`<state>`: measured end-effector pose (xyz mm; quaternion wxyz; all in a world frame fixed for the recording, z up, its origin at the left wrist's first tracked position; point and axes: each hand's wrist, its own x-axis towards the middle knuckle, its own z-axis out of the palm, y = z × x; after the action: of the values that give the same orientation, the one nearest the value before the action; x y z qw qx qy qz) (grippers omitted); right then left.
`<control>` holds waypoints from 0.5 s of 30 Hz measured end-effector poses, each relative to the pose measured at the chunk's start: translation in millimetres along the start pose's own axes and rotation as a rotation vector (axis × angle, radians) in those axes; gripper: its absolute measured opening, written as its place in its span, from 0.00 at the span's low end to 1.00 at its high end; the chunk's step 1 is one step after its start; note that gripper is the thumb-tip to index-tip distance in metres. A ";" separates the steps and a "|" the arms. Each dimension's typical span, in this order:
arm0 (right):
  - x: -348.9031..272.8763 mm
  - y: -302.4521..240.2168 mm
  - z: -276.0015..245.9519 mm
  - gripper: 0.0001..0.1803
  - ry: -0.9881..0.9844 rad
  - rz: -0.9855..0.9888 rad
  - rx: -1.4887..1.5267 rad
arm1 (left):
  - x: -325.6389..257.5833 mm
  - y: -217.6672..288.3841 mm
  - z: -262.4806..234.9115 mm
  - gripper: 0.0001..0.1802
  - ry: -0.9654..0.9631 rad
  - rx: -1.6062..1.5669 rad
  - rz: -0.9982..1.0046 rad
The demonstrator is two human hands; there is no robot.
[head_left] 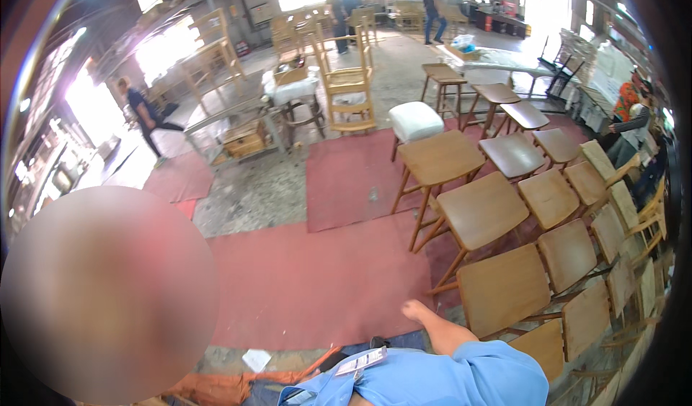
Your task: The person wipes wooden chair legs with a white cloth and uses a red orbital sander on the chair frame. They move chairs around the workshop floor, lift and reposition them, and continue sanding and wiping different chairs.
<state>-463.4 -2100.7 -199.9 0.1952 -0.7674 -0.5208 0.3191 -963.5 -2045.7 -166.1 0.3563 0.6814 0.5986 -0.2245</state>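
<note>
My right hand (414, 309) hangs in front of me at the lower middle, over the edge of a red floor mat (310, 283). Its forearm comes out of my light blue sleeve (497, 359). The hand is small and its fingers do not show clearly, so I cannot tell whether they are closed. I see no object in it. Nearest to it, on the right, is a wooden stool with a flat brown seat (502, 289). A badge (362, 361) lies against my shirt. My left hand is not in view.
Rows of brown wooden stools (481, 208) fill the right side. A white wrapped stool (416, 121) stands behind them. Pale unfinished chair frames (347, 82) are farther back. One person (140, 114) walks at left; others stand far back and at right. A blurred patch hides the lower left.
</note>
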 end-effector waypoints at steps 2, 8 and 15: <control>75.7 -55.8 -57.3 0.16 -0.200 0.266 0.519 | 49.9 14.7 -26.2 0.31 -0.029 -0.085 -0.042; 266.4 -124.2 -153.0 0.16 -0.017 0.248 0.638 | 225.4 61.4 -148.0 0.30 -0.041 -0.129 0.049; 362.5 -38.3 -125.6 0.15 -0.166 0.591 -0.003 | 397.6 135.9 -395.7 0.27 -0.039 -0.375 0.157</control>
<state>-310.1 -1747.2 -189.1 0.0496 -0.8573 -0.2897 0.4227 -806.1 -1490.5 -172.5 0.5047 0.6434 0.5680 -0.0938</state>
